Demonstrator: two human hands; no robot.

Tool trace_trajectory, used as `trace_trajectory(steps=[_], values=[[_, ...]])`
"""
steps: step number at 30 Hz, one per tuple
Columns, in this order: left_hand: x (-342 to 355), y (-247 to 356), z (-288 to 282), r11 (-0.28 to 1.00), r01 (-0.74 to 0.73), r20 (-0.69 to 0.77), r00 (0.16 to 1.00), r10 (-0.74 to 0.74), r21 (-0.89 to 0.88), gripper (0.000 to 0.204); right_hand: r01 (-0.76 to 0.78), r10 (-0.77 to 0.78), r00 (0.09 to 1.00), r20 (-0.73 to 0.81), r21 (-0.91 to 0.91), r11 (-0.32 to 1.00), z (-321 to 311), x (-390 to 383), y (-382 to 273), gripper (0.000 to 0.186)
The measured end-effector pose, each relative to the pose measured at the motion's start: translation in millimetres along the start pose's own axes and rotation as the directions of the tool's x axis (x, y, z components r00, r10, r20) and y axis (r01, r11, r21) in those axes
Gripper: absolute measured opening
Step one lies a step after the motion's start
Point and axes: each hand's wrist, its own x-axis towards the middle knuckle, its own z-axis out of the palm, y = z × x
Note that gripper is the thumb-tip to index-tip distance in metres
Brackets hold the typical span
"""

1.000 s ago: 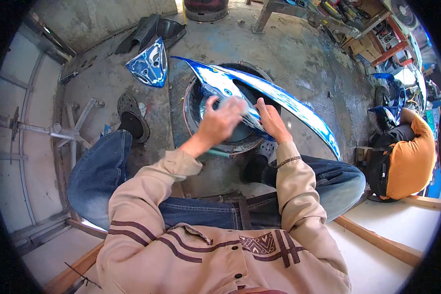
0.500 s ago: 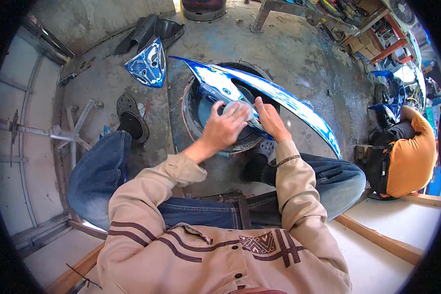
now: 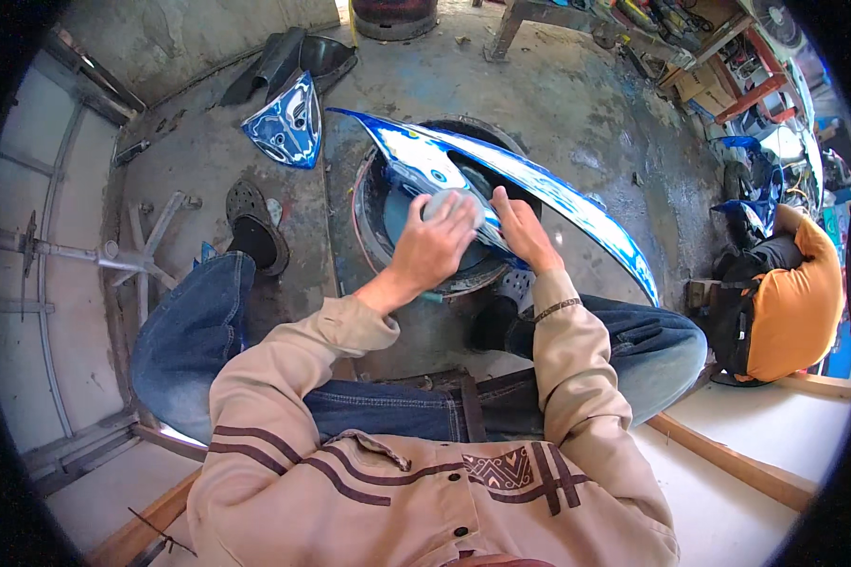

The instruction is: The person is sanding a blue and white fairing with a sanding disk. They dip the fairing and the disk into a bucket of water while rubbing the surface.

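A long, curved blue-and-white motorcycle fairing panel [image 3: 584, 219] lies slantwise across a dark round tub [image 3: 360, 232] on the floor between my legs. My left hand [image 3: 430, 250] presses a grey sanding pad [image 3: 440, 200] flat on the panel's near section, its fingers bent over the pad. On the near edge just to the right, my right hand [image 3: 528, 236] grips the panel, thumb upward; the fingers under it are hidden. Bluish water shows inside the tub, partly covered by the panel.
A smaller blue-and-white panel [image 3: 286, 128] rests on the floor at the far left, by black plastic parts [image 3: 274, 71]. A metal stand [image 3: 142, 253] is at left. A person in an orange shirt [image 3: 796, 302] crouches at right. A cluttered bench [image 3: 577, 17] stands behind.
My left hand and the sanding pad have shifted slightly leftward on the panel, and more of the pad shows. My right hand and the panel stay in place.
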Motion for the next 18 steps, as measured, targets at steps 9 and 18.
trace_trajectory(steps=[9, 18], values=[[6.5, -78.8, -11.4, 0.971, 0.204, -0.083, 0.977, -0.194, 0.128, 0.029, 0.034, -0.034, 0.999, 0.013, -0.027, 0.999, -1.9, 1.1, 2.9, 0.090], [-0.6, -0.9, -0.3, 1.000, 0.015, 0.004, 1.000, -0.015, 0.025, 0.036, 0.021, -0.021, 1.000, -0.003, -0.020, 1.000, -2.1, -0.8, 0.0, 0.089]])
